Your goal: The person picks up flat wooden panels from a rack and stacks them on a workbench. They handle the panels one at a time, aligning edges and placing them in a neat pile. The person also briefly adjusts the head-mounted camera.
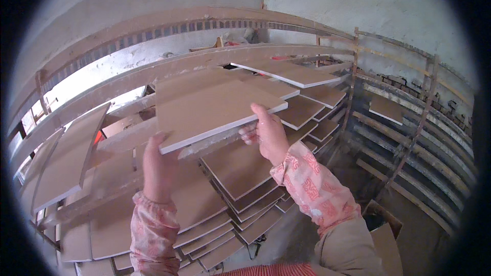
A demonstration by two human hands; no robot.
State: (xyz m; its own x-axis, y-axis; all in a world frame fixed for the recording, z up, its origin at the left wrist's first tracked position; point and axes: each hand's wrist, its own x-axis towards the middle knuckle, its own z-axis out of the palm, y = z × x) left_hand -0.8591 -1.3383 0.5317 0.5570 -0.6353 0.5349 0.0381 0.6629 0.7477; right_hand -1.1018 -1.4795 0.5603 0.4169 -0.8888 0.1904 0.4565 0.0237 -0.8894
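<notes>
A flat brown panel with white edges lies tilted at the top of the rack, its near edge toward me. My right hand is closed on that edge near the right corner, thumb on top and fingers curled below. At the near left corner, my left hand grips the same panel; its fingers are partly hidden and a little blurred. Both wrists wear pink patterned sleeve covers. Directly beyond and to the right lies another similar panel.
Several tiers of brown panels overlap below my hands. More panels lean on the rack at left. Wooden rails run across behind. An upright rack on the right bears one small panel. A cardboard box stands low at right.
</notes>
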